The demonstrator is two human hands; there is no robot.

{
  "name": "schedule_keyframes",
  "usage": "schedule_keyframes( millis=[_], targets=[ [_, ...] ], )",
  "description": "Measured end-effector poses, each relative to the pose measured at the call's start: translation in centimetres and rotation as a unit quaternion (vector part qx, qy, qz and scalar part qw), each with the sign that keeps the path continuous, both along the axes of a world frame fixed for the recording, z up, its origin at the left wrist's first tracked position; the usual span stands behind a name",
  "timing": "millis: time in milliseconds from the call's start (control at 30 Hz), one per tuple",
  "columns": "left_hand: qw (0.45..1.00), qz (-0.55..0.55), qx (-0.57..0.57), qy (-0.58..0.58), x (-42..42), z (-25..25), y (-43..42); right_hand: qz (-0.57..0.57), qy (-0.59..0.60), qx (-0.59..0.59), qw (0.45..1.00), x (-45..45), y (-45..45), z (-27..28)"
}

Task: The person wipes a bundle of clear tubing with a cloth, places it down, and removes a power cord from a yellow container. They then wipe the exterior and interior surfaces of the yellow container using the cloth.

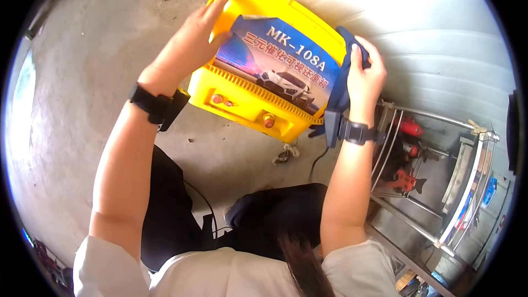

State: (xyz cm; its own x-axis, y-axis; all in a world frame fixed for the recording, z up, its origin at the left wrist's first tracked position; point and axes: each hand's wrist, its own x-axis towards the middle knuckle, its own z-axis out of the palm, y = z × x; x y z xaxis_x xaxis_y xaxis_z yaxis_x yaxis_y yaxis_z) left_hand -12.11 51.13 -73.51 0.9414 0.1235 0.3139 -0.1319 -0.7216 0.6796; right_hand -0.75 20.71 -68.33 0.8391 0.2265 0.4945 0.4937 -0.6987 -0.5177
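A yellow machine [247, 115] with a blue label [291, 49] reading "MK-108A" and showing a white car is tilted in front of me. My left hand [199, 34] lies against its upper left edge, fingers stretched and thumb apart near the label. At the right edge, my right hand [366, 74] has its fingers curled on a dark blue cloth [342, 71] that hangs along the machine's side. Red and brass-coloured fittings show on the yellow lower face. What lies under the left palm is hidden.
A metal-framed rack [407, 207] with red tools stands at the right. Pale wall panels [440, 49] rise behind it. Dark cables run near my legs. A small crumpled scrap [284, 157] lies on the concrete floor [110, 38] below the machine.
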Motion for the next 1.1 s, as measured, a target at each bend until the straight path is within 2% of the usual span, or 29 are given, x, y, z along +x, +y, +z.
schedule_keyframes(
  millis=[133,233,267,333,433,500,533,567,600,633,700,800,833,867,933,1000,1033,1067,1100],
  targets=[
    [0.998,-0.003,0.002,0.062,-0.9,-0.3,-0.1,-0.102,-0.136,-0.093,0.981,-2.1,-0.4,1.2],
    [0.992,0.01,0.042,0.116,-0.8,0.3,0.0,-0.165,-0.173,0.081,0.968,-2.4,-1.3,2.9],
    [0.988,0.016,0.059,0.143,-0.9,0.7,-0.2,-0.17,-0.239,0.08,0.953,-1.7,-2.8,3.3],
    [0.978,0.021,0.099,0.185,-0.9,1.6,-0.6,-0.219,-0.213,0.155,0.94,-3.0,-3.1,6.0],
    [0.974,0.0,0.121,0.19,-1.5,3.0,-0.4,-0.237,-0.263,0.229,0.907,-3.8,-2.3,9.6],
    [0.973,-0.012,0.129,0.19,-2.0,3.3,-0.1,-0.218,-0.261,0.308,0.889,-4.8,-1.3,12.3],
    [0.971,-0.011,0.135,0.196,-2.2,3.4,-0.2,-0.189,-0.287,0.298,0.891,-5.4,-1.1,13.9],
    [0.968,-0.013,0.142,0.205,-2.1,3.4,-0.4,-0.189,-0.264,0.293,0.899,-6.5,0.0,15.6],
    [0.968,-0.012,0.148,0.202,-2.2,3.3,-0.4,-0.14,-0.258,0.28,0.914,-7.2,-1.3,17.2],
    [0.968,-0.011,0.153,0.2,-2.0,3.2,-0.4,-0.184,-0.252,0.303,0.9,-8.8,0.6,18.5],
    [0.966,-0.004,0.166,0.197,-1.8,3.1,-0.6,-0.167,-0.27,0.304,0.898,-10.9,2.0,20.1],
    [0.969,0.031,0.086,0.231,-1.8,4.2,-1.3,-0.095,-0.275,0.261,0.92,-11.9,2.4,21.9],
    [0.973,0.053,0.099,0.2,-1.8,4.9,-2.2,-0.06,-0.272,0.244,0.929,-12.2,2.6,22.5],
    [0.973,0.08,0.213,0.045,-1.9,4.1,-3.3,-0.02,-0.264,0.219,0.939,-12.4,2.8,23.1],
    [0.984,0.039,0.166,0.044,-2.4,7.7,-6.5,0.099,-0.228,0.136,0.959,-13.0,3.8,24.2],
    [0.992,-0.121,0.028,-0.005,-3.0,9.6,-8.3,0.225,-0.167,0.05,0.959,-13.5,5.5,24.8],
    [0.97,-0.206,-0.128,0.029,-3.3,10.1,-9.0,0.285,-0.135,0.019,0.949,-14.0,6.6,25.0],
    [0.914,-0.29,-0.277,0.062,-3.8,10.5,-9.6,0.313,-0.101,0.001,0.944,-14.2,7.4,25.2],
    [0.831,-0.373,-0.398,0.108,-4.2,11.0,-10.0,0.333,-0.071,-0.003,0.94,-14.0,8.1,25.3]
  ],
)
